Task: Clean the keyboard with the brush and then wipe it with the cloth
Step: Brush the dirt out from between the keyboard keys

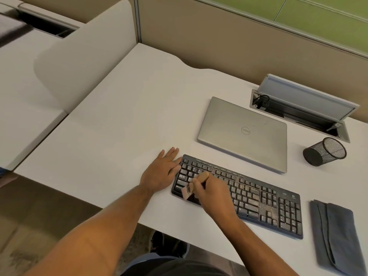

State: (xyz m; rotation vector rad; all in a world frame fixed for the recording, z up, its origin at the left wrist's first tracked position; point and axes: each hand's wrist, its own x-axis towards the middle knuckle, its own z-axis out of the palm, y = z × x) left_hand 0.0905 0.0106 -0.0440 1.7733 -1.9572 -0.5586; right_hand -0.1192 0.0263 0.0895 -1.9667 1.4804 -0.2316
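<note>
A black keyboard lies slanted on the white desk, with brownish dust across its middle and right keys. My right hand is closed around a wooden-handled brush; its blurred bristles rest on the keys at the keyboard's near left corner. My left hand lies flat on the desk with fingers spread, its thumb touching the keyboard's left end. A folded grey cloth lies on the desk to the right of the keyboard.
A shut silver laptop sits behind the keyboard. A black mesh pen cup lies tipped at the right. An open cable hatch is set in the desk at the back right. Partition walls stand behind and to the left.
</note>
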